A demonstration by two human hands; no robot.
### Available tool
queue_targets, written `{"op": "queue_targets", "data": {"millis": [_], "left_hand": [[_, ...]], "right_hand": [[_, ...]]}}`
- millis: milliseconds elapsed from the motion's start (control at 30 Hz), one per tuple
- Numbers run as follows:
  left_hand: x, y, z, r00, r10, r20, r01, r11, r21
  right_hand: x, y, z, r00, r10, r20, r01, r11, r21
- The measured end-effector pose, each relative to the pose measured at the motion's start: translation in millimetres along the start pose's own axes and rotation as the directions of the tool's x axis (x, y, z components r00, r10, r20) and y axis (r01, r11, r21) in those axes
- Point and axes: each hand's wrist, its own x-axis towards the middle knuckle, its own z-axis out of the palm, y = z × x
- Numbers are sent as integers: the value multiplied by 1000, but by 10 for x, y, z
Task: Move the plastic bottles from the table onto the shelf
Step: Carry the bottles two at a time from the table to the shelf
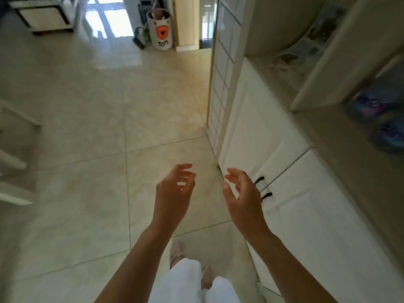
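Note:
My left hand [175, 189] and my right hand [241, 193] are held out in front of me over the tiled floor, both empty with fingers spread and slightly curled. Two blurred blue-purple bottles [369, 104] [391, 133] stand on the shelf surface [341, 136] at the right edge, well beyond my right hand. A white upright panel [341, 51] divides the shelf unit. The table is out of view.
A white cabinet [306, 204] with black door handles [263, 188] runs along my right. Blurred small items lie on the counter farther back [286, 60]. A white toy bin [160, 29] stands by the far doorway. White chair parts [13, 154] sit at left.

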Motion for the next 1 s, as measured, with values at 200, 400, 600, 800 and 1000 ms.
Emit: {"op": "queue_targets", "data": {"millis": [200, 400, 600, 800, 1000], "left_hand": [[-699, -668, -1190, 894, -244, -376, 258, 966, -14], [-1495, -1253, -2328, 669, -425, -610, 458, 882, -112], [-2251, -1779, -3373, 449, -502, -739, 565, 800, -200], [-2805, -2262, -4175, 300, -553, -778, 627, 729, -276], [-2962, -2525, -4767, 201, -598, -775, 645, 677, -355]], "right_hand": [[-308, -604, 1128, 916, -244, 320, 257, 966, 1], [-863, -1218, 2282, 727, -333, 600, 383, 922, 48], [-1697, -1780, 3508, 421, -237, 876, 428, 903, 39], [-2378, -2426, 4522, 266, -301, 916, 490, 861, 140], [-2786, -2785, 5182, 143, -335, 931, 543, 813, 209]]}}
